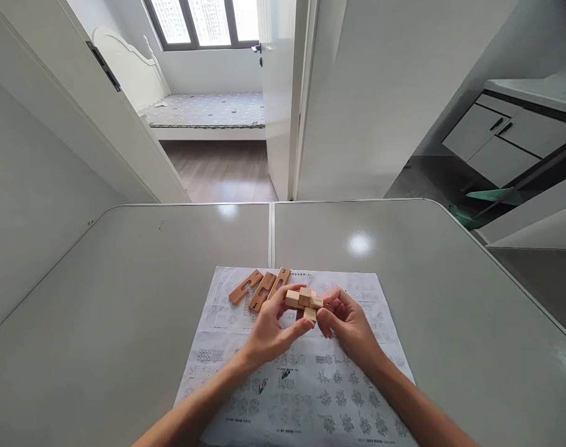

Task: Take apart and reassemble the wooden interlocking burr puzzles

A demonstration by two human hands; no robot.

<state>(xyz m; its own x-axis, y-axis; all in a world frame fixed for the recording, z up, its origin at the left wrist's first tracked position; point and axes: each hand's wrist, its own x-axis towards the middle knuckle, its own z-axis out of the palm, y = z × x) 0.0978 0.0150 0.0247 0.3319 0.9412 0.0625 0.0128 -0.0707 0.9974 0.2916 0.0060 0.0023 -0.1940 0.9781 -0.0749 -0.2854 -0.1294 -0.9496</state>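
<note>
My left hand (269, 329) is closed around a cluster of interlocked wooden puzzle pieces (305, 298), held above the paper sheet with its fingers behind and its thumb at the lower front. The cluster is made of pale, square-ended bars that cross one another. My right hand (352, 326) is closed at the cluster's right side, thumb and forefinger at the end of a bar; how firmly it grips is hard to see. Beyond my left hand lie darker notched wooden pieces: one (246, 287) at the left, another (263, 292) in the middle, and one marked 2 (279, 283).
A creased instruction sheet (245, 347) with printed line drawings lies on a glossy grey table (124, 323). A seam runs across the tabletop beyond the sheet. Past the far edge are an open door (278, 93), a bed (208, 110) and, at the right, a white cabinet (506, 136).
</note>
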